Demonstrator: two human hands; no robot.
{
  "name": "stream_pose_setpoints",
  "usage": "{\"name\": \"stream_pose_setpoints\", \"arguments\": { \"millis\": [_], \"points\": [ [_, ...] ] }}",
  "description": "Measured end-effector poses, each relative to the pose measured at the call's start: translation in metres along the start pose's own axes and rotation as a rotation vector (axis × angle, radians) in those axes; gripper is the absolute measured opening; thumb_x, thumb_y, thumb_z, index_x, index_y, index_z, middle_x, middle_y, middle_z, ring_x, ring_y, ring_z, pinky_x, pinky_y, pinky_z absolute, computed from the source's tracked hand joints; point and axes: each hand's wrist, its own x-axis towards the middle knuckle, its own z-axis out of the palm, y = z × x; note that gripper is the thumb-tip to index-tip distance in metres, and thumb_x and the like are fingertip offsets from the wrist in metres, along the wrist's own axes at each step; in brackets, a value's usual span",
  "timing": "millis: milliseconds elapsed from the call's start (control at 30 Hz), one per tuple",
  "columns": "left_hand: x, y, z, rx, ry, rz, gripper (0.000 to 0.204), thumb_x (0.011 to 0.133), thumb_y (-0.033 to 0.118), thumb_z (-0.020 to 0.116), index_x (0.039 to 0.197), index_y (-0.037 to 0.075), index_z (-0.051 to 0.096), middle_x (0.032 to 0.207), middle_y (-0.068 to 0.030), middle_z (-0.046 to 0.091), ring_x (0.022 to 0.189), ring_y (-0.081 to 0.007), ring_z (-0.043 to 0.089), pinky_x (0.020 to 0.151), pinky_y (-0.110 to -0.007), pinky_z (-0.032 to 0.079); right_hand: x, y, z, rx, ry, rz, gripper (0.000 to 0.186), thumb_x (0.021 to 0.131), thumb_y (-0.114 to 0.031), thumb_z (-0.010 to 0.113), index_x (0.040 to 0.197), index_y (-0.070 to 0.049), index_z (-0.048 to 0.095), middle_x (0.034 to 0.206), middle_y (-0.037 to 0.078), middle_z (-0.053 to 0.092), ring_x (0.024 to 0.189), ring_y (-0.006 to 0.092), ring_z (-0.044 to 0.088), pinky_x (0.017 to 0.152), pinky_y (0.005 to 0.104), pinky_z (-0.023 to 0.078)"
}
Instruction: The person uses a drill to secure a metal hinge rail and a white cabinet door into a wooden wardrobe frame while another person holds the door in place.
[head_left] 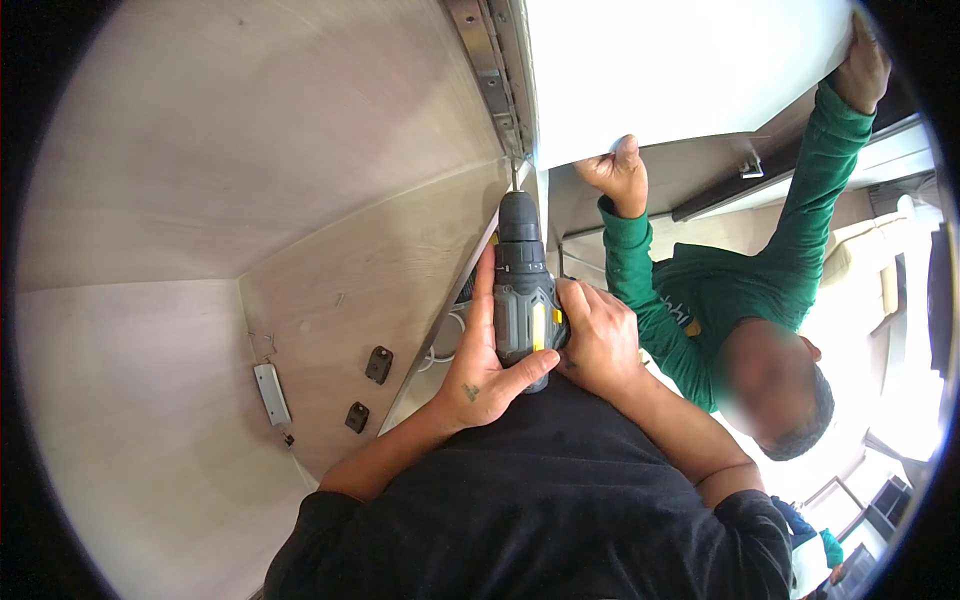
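Both the left hand (480,375) and right hand (598,340) are clamping the cordless drill (522,285), steadying its bit against the far metal hinge rail (487,70).

The drill (524,290) is dark grey with a black nose and yellow patches on its sides. The cabinet wall (300,150) is pale beige wood with a faint grain. Two small brackets (378,365) on it are dark brown, and a clip (271,392) lower down is light grey. The rail (488,60) is dull silver metal. The door panel (680,70) is plain white. The person's own shirt (560,500) is black; the co-worker's sleeve (630,260) is bright green.
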Motion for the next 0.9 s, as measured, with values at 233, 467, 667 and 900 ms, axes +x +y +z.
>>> {"name": "stream_pose_setpoints", "arguments": {
  "millis": [233, 467, 667, 900],
  "points": [
    [-0.0004, -0.0006, -0.0001, 0.004, 0.001, 0.002, 0.121, 0.096, 0.007, 0.08, 0.176, 0.008, -0.011, 0.166, -0.0172, 0.04, 0.145, -0.0244, 0.049, 0.123, -0.042, 0.038, -0.0002, -0.0007, 0.0003, 0.002, 0.016, -0.009, 0.057, 0.067, -0.013, 0.083, 0.119, -0.005, 0.06, 0.093, 0.013, 0.067, 0.087, 0.0362, 0.072, 0.077, 0.0489, 0.059],
    [0.0006, 0.0003, 0.0002, 0.041, 0.01, 0.041, 0.12, 0.095, 0.005, 0.08, 0.176, 0.006, -0.009, 0.165, -0.0173, 0.04, 0.146, -0.0251, 0.048, 0.123, -0.042, 0.037, 0.0008, -0.004, -0.0037, 0.008, 0.009, -0.012, 0.057, 0.067, -0.014, 0.084, 0.118, -0.004, 0.06, 0.093, 0.013, 0.067, 0.085, 0.0363, 0.072, 0.077, 0.0487, 0.058],
    [0.0016, -0.004, -0.001, 0.044, 0.006, 0.081, 0.121, 0.095, 0.005, 0.081, 0.175, 0.004, -0.009, 0.166, -0.0174, 0.038, 0.145, -0.0244, 0.047, 0.121, -0.041, 0.04, -0.0032, 0.0025, 0.0028, 0.014, 0.011, -0.008, 0.06, 0.066, -0.018, 0.087, 0.117, -0.004, 0.059, 0.094, 0.016, 0.068, 0.086, 0.0427, 0.07, 0.076, 0.0511, 0.056],
    [-0.0026, -0.0063, -0.0029, 0.037, 0.006, 0.055, 0.122, 0.095, 0.007, 0.082, 0.175, 0.004, -0.01, 0.166, -0.0199, 0.039, 0.146, -0.0259, 0.047, 0.122, -0.041, 0.038, 0.0, -0.0015, 0.0012, -0.021, 0.004, -0.04, 0.049, 0.075, -0.021, 0.082, 0.115, -0.004, 0.058, 0.09, 0.015, 0.067, 0.083, 0.0393, 0.071, 0.073, 0.0505, 0.057]
  ]
}}
